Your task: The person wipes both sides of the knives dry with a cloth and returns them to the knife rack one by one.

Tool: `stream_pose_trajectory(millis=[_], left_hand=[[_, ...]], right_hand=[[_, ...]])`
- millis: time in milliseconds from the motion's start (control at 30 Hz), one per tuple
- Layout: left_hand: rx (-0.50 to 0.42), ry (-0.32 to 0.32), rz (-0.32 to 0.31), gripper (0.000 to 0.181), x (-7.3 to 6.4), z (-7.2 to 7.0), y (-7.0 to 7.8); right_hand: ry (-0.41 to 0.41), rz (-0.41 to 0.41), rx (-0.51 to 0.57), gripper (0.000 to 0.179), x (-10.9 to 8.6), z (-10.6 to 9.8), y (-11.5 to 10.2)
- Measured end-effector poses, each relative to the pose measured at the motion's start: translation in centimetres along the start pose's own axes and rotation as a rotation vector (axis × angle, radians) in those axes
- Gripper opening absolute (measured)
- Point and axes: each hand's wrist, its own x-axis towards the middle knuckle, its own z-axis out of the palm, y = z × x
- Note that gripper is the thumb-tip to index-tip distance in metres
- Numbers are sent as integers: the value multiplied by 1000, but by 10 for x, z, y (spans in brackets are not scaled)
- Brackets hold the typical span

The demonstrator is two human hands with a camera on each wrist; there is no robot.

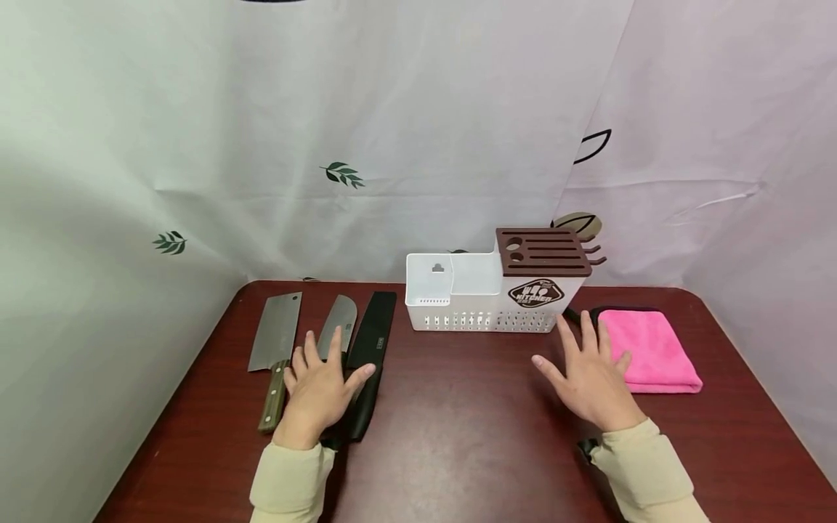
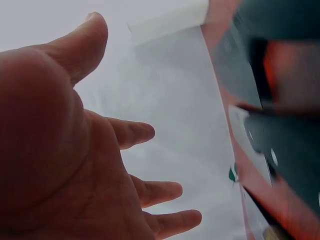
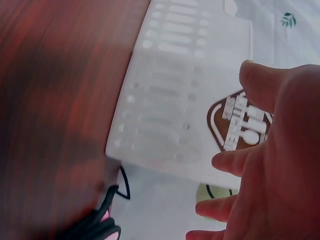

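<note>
1. Cleaver (image 1: 277, 334): flat on the bench (image 1: 458, 443), well to the left of the knife holder, its riveted wooden handle toward the person.
2. Left hand (image 1: 319, 388): left of the knife holder and nearer the person, above the knives; fingers spread and released, grasping nothing.
3. Kitchen knife (image 1: 338, 327): left of the holder, between cleaver and sheath, its lower part hidden behind that hand; a dark mark on its blade is too small to read.
4. Black sheath (image 1: 375, 334): the nearest of these to the holder's left side, a black handle below it; its small pale label is unreadable.
5. Knife holder (image 1: 484, 305): white, upright, with a brown slotted top (image 1: 546, 254); its brown plaque (image 1: 536, 293) reads "KITCHEN", the smaller lettering unclear.
6. Right hand (image 1: 591, 381): in front of the holder's right end, fingers spread, likewise released.
7. Pink towel (image 1: 647, 349): folded, dark-edged, right of the holder.
</note>
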Motion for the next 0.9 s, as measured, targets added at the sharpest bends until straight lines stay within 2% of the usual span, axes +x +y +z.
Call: stream_pose_trajectory(millis=[167,367,733,900], left_hand=[[19,-33,-44,92,-3,-6,-15],[35,-53,-76,91,-4,-11,-24],[48,-48,-125,94,-3,-18,-43],[35,-46,-161,84,-3,-21,-54]], right_hand=[[-26,12,14,80,0,-4,12],[-36,11,4,76,2,-8,24],[-64,23,-7,76,9,-14,57],[-85,34,1,74,14,-18,75]])
